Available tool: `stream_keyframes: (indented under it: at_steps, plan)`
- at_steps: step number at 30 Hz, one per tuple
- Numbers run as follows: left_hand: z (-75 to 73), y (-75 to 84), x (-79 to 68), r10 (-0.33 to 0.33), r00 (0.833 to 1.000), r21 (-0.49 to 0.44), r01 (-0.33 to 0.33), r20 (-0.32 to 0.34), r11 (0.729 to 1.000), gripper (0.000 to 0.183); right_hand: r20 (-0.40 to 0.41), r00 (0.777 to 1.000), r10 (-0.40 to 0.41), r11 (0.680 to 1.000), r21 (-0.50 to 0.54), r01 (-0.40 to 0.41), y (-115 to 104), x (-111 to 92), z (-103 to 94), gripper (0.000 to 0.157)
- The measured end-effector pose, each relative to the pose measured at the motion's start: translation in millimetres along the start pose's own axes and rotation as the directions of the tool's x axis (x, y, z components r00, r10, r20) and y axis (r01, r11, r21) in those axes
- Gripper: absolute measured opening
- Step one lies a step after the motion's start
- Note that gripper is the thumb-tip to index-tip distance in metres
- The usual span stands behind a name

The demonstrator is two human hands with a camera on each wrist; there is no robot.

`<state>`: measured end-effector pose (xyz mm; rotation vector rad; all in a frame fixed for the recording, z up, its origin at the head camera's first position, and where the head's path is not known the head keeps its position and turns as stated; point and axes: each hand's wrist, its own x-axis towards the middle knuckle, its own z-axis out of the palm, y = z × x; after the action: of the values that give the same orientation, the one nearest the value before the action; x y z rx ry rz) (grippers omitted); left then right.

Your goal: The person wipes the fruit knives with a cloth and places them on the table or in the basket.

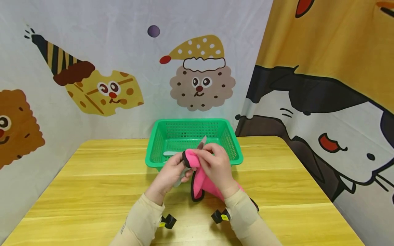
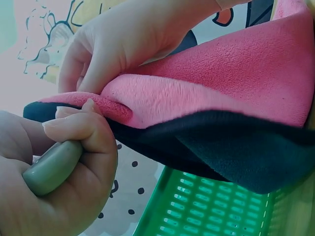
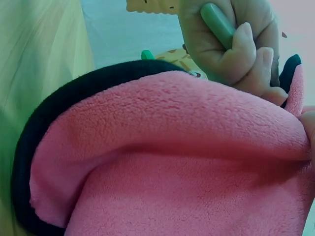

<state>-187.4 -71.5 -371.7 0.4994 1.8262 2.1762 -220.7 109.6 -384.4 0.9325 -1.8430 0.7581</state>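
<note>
In the head view my left hand (image 1: 166,174) grips a knife (image 1: 202,141) by its handle, the blade pointing up and away over the basket. The rounded grey-green handle end (image 2: 53,168) pokes out of the curled fingers in the left wrist view. My right hand (image 1: 216,168) pinches a pink cloth (image 1: 193,159) with black edging, folded over the knife near the left fingertips. From there the cloth hangs down toward the table under the right wrist. Its fuzzy pink side (image 3: 187,128) fills much of the right wrist view, and the folds hide part of the blade.
A green perforated basket (image 1: 150,150) stands just beyond both hands, near the table's back edge. Inside it lies a utensil with a pale handle (image 1: 170,153). The wooden table (image 1: 92,191) extends to both sides, and a printed cartoon curtain (image 1: 123,34) hangs behind.
</note>
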Motion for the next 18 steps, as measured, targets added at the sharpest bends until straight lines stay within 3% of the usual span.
stream_keyframes:
  at_steps: [7, 18]
  plan:
    - [-0.2, 0.0, -0.9, 0.002, 1.0, 0.001, -0.002, 0.018, 1.0, 0.025, 0.001, 1.0, 0.014, 1.0, -0.021, -0.014, 3.9, -0.9, -1.1, 0.019]
    - [3.2, -2.8, -1.0, -0.043, 0.998, 0.038, 0.041, 0.046, 0.998, 0.019, -0.073, 0.994, 0.079, 0.995, -0.061, -0.083, 19.3, -3.3, -9.5, 0.025]
